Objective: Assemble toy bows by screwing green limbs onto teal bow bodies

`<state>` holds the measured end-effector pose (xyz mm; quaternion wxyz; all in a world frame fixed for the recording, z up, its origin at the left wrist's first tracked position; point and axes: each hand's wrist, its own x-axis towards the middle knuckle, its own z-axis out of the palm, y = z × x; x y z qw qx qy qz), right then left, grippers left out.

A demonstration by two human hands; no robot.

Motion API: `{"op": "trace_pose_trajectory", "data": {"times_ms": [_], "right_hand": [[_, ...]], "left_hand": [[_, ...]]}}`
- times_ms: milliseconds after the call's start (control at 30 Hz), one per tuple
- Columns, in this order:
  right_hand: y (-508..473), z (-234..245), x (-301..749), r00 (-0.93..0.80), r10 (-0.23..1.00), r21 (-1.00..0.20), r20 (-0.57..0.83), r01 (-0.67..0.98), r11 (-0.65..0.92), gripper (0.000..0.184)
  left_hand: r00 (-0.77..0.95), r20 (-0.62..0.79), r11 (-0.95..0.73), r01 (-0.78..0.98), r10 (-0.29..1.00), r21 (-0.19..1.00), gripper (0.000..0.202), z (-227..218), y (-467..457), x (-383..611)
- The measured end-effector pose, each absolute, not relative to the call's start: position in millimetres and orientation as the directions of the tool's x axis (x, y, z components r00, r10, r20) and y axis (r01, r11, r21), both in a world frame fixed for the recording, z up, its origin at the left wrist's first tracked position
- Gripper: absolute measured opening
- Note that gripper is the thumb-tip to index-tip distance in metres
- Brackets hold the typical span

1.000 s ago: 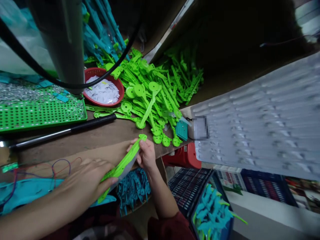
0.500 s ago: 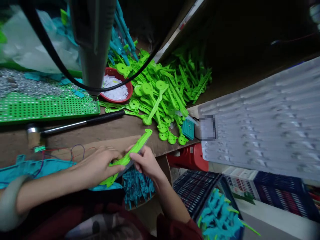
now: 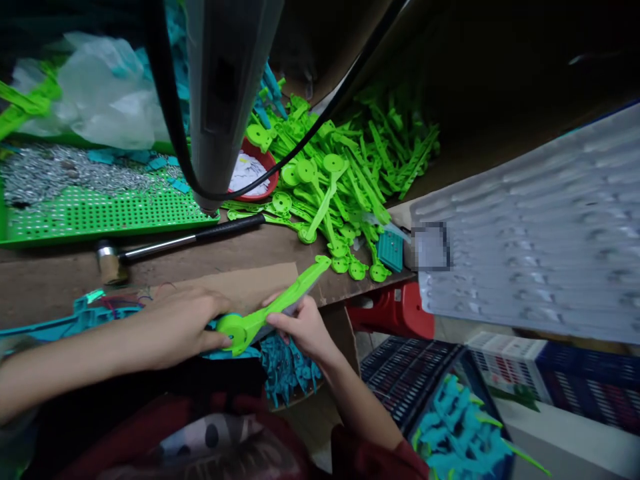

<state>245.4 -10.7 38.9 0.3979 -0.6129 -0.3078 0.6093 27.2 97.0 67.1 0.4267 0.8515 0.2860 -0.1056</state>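
Note:
A long bright-green plastic part (image 3: pixel 280 300) with a round disc at one end is between my hands, above the table's near edge. My left hand (image 3: pixel 193 327) grips the disc end, thumb on top. Farther along the shaft, my right hand (image 3: pixel 303 327) is closed round it, with a greyish piece showing underneath. The narrow hooked tip points away to the upper right. Below my hands lie teal plastic parts (image 3: pixel 287 370), partly covered by them. Another teal part (image 3: pixel 60 327) with thin wires lies left, partly behind my left forearm.
A mallet (image 3: pixel 165 248) lies in front of a green perforated tray (image 3: pixel 115 210) of small metal pieces. Behind are a red bowl (image 3: pixel 265 190) with white pieces and a heap of green parts (image 3: pixel 330 180). A grey post (image 3: pixel 225 100) with a cable rises over the table. Crates (image 3: pixel 395 373) stand lower right.
My left hand has shifted to the disc end, which is now uncovered. The green part has turned its face more upward. The whole view has shifted, so surroundings appear farther right.

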Motion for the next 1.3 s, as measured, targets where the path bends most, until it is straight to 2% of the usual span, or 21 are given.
{"op": "trace_pose_trajectory", "data": {"times_ms": [167, 233, 367, 667, 833, 967, 1067, 1200, 1300], "right_hand": [[-14.6, 34.1, 240.1, 0.113, 0.888, -0.894, -0.446, -0.112, -0.435, 0.034], [-12.9, 33.4, 242.0, 0.068, 0.893, -0.892, -0.445, -0.122, -0.435, 0.036], [-9.0, 32.9, 245.1, -0.008, 0.91, -0.894, -0.414, -0.184, -0.409, 0.038], [-10.6, 28.3, 246.5, -0.019, 0.919, -0.903, -0.393, -0.179, -0.39, 0.042], [-7.4, 29.8, 247.7, -0.013, 0.936, -0.927, -0.353, -0.13, -0.352, 0.041], [-9.4, 30.5, 247.9, -0.014, 0.914, -0.902, -0.406, -0.152, -0.403, 0.041], [-12.4, 28.2, 248.1, 0.002, 0.897, -0.886, -0.442, -0.161, -0.436, 0.044], [-15.0, 24.4, 247.7, 0.013, 0.915, -0.903, -0.404, -0.166, -0.396, 0.044], [-15.2, 24.6, 246.8, -0.005, 0.916, -0.898, -0.402, -0.192, -0.395, 0.042]], "left_hand": [[0.767, -0.51, -0.442, 0.641, 0.389, 0.627, 0.031, 71.7, 97.3, 30.5], [0.79, -0.51, -0.373, 0.611, 0.341, 0.698, 0.034, 74.6, 103.4, 36.8], [0.892, -0.365, -0.197, 0.422, 0.268, 0.885, 0.032, 69.2, 119.5, 60.5], [0.881, -0.446, 0.068, 0.44, 0.157, 0.895, 0.025, 47.8, 130.4, 79.3], [0.902, -0.411, 0.104, 0.4, 0.13, 0.911, 0.024, 41.5, 132.3, 75.8], [0.915, -0.389, 0.12, 0.376, 0.112, 0.919, 0.023, 39.4, 131.8, 76.5], [0.911, -0.393, 0.107, 0.382, 0.124, 0.918, 0.024, 40.6, 129.9, 77.9], [0.917, -0.367, 0.107, 0.354, 0.154, 0.929, 0.023, 41.4, 128.9, 80.4], [0.929, -0.354, 0.093, 0.346, 0.104, 0.934, 0.022, 39.3, 132.3, 79.8]]}}
